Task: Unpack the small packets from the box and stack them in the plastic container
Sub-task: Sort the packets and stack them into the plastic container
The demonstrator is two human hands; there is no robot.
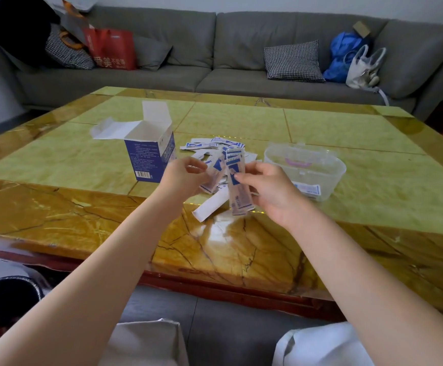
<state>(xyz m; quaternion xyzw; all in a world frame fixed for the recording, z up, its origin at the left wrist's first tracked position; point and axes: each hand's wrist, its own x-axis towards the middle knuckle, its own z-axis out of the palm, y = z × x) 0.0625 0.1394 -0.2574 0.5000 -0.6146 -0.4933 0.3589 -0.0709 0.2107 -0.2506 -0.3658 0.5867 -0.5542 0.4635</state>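
A blue and white box [149, 151] stands upright on the table with its top flaps open. Just right of it lies a loose pile of small blue and white packets [215, 146]. My left hand [183, 175] pinches a few packets above the pile. My right hand [270, 191] grips a long upright bunch of packets [237, 188] between thumb and fingers. The clear plastic container [328, 170] sits to the right of my right hand, with a few packets [307, 190] lying flat inside it.
The marble table [83, 212] is yellow-green with a brown border and reaches close to my knees. One white packet [210, 207] lies near the front edge. A grey sofa [215, 48] with cushions and bags runs behind the table.
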